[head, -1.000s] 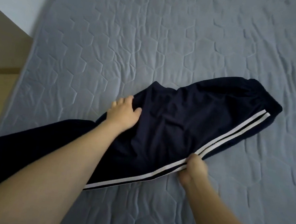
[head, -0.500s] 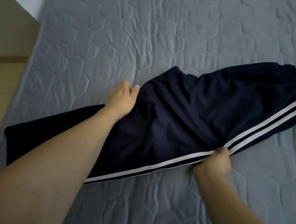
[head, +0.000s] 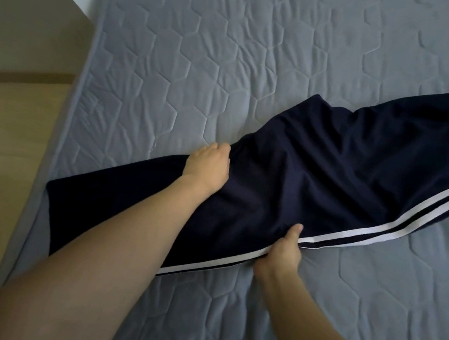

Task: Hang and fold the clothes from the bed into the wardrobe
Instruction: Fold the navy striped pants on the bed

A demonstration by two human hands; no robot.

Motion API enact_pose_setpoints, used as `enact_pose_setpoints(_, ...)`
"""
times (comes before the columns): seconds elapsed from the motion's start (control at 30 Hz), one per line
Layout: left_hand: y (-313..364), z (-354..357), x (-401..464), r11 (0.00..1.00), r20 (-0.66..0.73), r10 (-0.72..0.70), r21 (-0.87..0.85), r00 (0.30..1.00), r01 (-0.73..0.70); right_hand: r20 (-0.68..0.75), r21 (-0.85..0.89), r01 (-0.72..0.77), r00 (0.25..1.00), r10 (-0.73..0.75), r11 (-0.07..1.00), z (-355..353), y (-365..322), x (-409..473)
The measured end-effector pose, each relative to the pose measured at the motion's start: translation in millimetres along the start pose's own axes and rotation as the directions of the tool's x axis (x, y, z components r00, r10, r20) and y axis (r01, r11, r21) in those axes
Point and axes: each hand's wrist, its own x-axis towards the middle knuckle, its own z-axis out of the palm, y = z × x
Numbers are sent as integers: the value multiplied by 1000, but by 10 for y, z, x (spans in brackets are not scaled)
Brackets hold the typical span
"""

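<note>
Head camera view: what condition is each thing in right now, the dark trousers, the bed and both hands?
Navy trousers: spread lengthwise on the bed, wrinkled, not yet folded, white side stripes facing up along the near edge.
Left hand: fingers curled over the trousers' far edge, gripping it.
Right hand: pinches the striped near edge, thumb on top.
Bed: covered by a grey quilted sheet, lightly creased.

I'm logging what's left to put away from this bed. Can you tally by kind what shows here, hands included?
Navy track trousers with white side stripes: 1
Grey quilted mattress: 1
Hands gripping the trousers: 2, left hand and right hand
Total: 4
</note>
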Motion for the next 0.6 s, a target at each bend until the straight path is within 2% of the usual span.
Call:
enact_pose_setpoints(0.07,5,-14,-14,1000,-38,10,-7,999,-10,-48,-53,13,999,-16,999,10,23,-11)
enact_pose_setpoints(0.2,-175,-171,23,972,-184,-103,-228,977,59,-77,-71,12,997,-17,997,93,32,-38)
enact_pose_setpoints(0.23,-209,-201,30,970,-215,-110,-237,970,57,-66,-45,-2,998,-1,999,96,30,-36)
enact_pose_setpoints(0.3,-225,-209,17,989,-255,-40,-148,966,2,-42,-7,-30,999,30,1000,67,37,-33)
enact_pose_setpoints(0.37,-199,-154,-32,997,-167,-4,-76,986,-9,-11,-6,-40,999,40,999,33,37,-55)
enact_pose_setpoints(0.47,-196,-35,-100,994,92,-109,39,990,106,3,-16,-33,999,33,999,13,47,-82)
enact_pose_setpoints(0.53,-233,-14,-128,992,97,-128,25,987,126,1,-29,-27,1000,27,999,42,41,-95)
enact_pose_setpoints(0.6,-276,-67,-141,988,-15,-128,-94,992,126,2,-35,-28,1000,28,999,70,22,-73)
